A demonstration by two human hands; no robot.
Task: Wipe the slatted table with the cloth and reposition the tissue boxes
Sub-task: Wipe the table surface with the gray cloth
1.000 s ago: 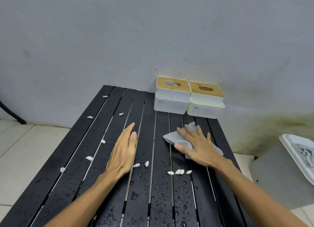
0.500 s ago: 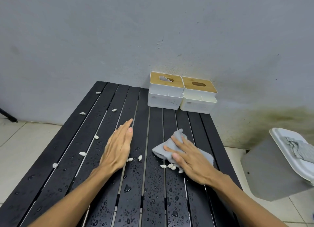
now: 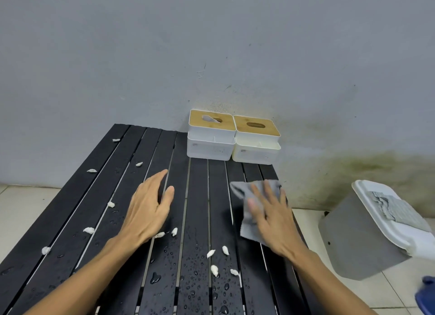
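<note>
Since half second ago: right hand slid grey cloth from mid-worktop toward right edge, leaving white crumbs behind. Fingers flat, splayed, pressing cloth, no grip. Left hand open, resting on slatted worktop.

Advice: stroke along slats, gather crumbs, droplets.

Two tissue boxes at far edge; left shows tissue, right slot apparently bare.

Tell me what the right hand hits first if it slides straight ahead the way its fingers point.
Probably the cream tissue box by the wall. The right hand, flat on the grey cloth, points roughly that way over bare slats; depth is uncertain.
</note>
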